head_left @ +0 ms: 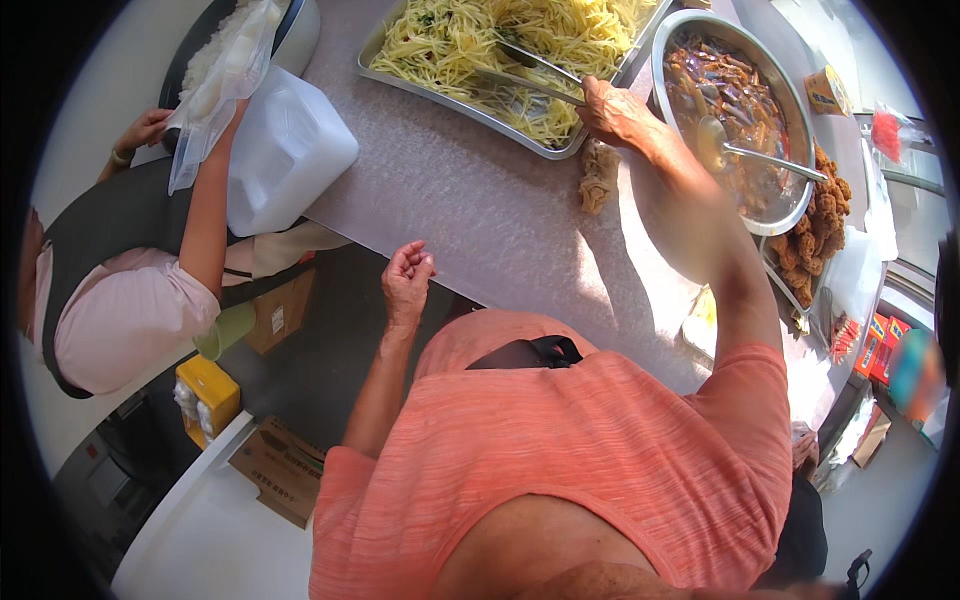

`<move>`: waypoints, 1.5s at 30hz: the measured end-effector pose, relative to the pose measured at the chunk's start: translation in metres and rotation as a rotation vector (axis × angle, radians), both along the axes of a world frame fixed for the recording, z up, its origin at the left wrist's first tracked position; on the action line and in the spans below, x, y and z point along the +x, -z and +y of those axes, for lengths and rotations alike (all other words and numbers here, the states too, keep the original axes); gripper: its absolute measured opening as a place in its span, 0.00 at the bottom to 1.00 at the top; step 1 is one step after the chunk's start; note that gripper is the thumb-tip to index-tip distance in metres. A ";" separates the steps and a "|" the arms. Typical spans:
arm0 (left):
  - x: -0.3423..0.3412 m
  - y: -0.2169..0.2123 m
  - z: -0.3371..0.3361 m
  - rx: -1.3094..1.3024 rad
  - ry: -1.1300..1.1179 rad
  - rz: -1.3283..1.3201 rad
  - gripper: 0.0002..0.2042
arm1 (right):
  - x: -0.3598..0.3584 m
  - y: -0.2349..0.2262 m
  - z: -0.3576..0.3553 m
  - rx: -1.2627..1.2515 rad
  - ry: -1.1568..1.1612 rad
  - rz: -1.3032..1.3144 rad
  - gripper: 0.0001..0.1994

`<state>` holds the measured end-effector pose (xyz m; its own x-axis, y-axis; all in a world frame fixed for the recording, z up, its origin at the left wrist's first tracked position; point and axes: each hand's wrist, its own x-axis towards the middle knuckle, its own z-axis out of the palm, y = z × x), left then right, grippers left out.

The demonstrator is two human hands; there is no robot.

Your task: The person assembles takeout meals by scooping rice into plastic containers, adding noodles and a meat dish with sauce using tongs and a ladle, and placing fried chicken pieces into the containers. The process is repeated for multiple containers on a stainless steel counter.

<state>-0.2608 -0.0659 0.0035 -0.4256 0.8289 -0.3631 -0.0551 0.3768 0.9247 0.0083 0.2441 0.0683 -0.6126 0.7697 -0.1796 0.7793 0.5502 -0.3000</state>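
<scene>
My right hand is closed around metal tongs. Their tips reach into yellow shredded potato, which fills a rectangular metal tray. Beside my right forearm stands a round metal bowl of dark brown stewed food in sauce, with a ladle resting in it. My left hand hangs just off the table's near edge, fingers curled in, with nothing seen in them. A crumpled tan cloth or wrapper lies under my right wrist.
At left, a co-worker's arm holds clear plastic containers by a pot of white rice. Stacked translucent containers stand at the table's left edge. Fried brown pieces fill a tray at right. Below are cardboard boxes and a yellow crate.
</scene>
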 end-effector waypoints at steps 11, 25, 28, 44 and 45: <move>-0.004 0.009 -0.006 0.019 -0.036 -0.063 0.14 | -0.071 -0.004 -0.025 0.273 0.154 -0.101 0.18; -0.033 0.017 0.006 0.106 -0.108 -0.011 0.13 | -0.019 -0.045 -0.020 -0.005 0.126 -0.147 0.15; -0.034 0.018 0.009 0.079 -0.109 -0.004 0.13 | 0.002 -0.066 -0.036 0.018 0.262 -0.242 0.17; -0.020 0.002 0.025 0.007 0.002 -0.020 0.12 | -0.052 -0.031 -0.013 0.269 -0.012 -0.162 0.09; -0.021 0.003 0.023 -0.011 -0.002 -0.023 0.12 | -0.045 -0.045 -0.022 0.219 0.000 -0.190 0.10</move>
